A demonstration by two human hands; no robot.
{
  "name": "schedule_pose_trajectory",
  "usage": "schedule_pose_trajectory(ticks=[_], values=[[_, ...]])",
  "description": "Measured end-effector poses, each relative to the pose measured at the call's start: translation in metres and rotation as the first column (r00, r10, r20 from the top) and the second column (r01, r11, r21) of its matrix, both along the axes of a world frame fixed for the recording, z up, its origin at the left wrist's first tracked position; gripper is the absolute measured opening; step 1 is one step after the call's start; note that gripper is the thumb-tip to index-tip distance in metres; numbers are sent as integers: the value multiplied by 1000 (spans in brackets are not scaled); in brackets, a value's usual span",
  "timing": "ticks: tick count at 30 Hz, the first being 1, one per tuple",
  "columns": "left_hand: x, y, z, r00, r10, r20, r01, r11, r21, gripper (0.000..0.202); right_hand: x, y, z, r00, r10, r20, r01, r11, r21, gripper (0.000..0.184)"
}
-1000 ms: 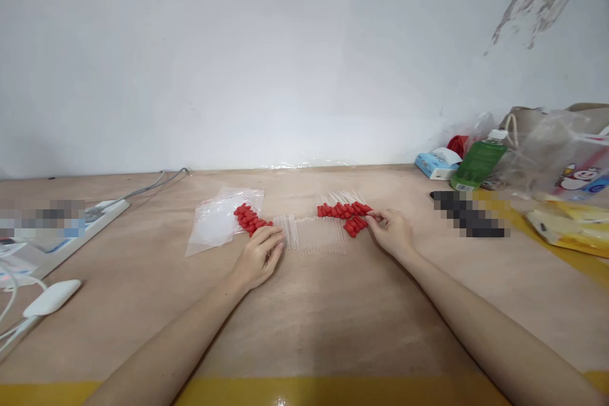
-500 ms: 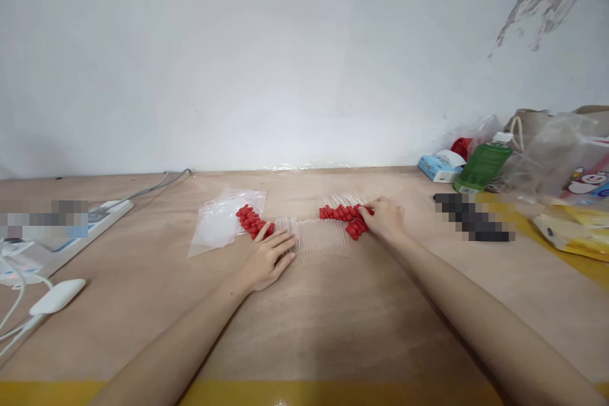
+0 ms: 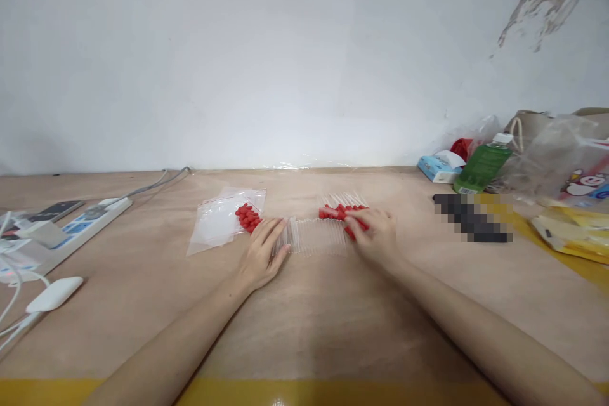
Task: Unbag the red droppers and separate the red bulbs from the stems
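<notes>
My left hand (image 3: 261,254) lies palm down with fingers apart on a row of slim clear tubes (image 3: 321,238). Beyond its fingertips is a cluster of red bulb-like pieces (image 3: 248,217), partly on clear plastic bags (image 3: 209,225). My right hand (image 3: 378,235) is at the right end of the row, its bent fingers over more red bulb-like pieces (image 3: 340,211). Motion smears those fingers, and whether they grip a piece cannot be made out. Thin clear tubes (image 3: 345,199) fan out behind these red pieces. The pieces look like rubber dropper bulbs.
At left a white power strip (image 3: 102,216) with cables, a phone (image 3: 56,210) and a white adapter (image 3: 54,295). On the right are a tissue pack (image 3: 438,168), a green bottle (image 3: 485,165), a pixelated dark object (image 3: 471,219), plastic bags (image 3: 547,152) and a yellow packet (image 3: 571,231).
My right hand has moved a little left and toward me over the red pieces. My left hand has drawn slightly left, its fingers still on the tubes.
</notes>
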State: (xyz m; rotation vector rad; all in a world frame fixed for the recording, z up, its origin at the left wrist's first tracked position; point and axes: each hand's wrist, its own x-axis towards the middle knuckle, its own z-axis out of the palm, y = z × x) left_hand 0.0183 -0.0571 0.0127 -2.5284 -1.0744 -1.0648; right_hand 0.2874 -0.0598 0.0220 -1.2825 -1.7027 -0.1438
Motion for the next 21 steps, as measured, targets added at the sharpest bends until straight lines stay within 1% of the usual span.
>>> schedule_pose_trajectory(ticks=[1, 3, 6, 9, 11, 13, 18, 21], values=[[2, -2, 1, 1000, -2, 20, 2, 1000, 5, 49, -6, -9, -3, 996, 84, 42, -84, 996, 4, 19], [7, -7, 1, 999, -29, 19, 29, 1000, 6, 47, -16, -25, -10, 977, 197, 87, -201, 979, 31, 16], [15, -12, 1, 994, -104, -45, 104, 995, 6, 35, -25, -36, -16, 950, 295, 105, -301, 952, 51, 13], [21, -15, -1, 983, -161, -91, 163, 987, 14, 17, -26, -36, -17, 923, 368, 116, -374, 927, 33, 13], [22, -16, -2, 981, -166, -102, 169, 985, 20, 13, -25, -35, -17, 914, 386, 129, -390, 921, 9, 14], [23, -16, -2, 981, -164, -107, 167, 986, 21, 12, -25, -34, -18, 913, 378, 155, -383, 924, 0, 13], [25, -18, -3, 971, -206, -118, 206, 978, -12, 12, -27, -33, -22, 910, 322, 263, -350, 935, 66, 10], [25, -20, -3, 968, -208, -139, 209, 978, -10, 12, -27, -34, -23, 904, 290, 315, -326, 943, 67, 10]])
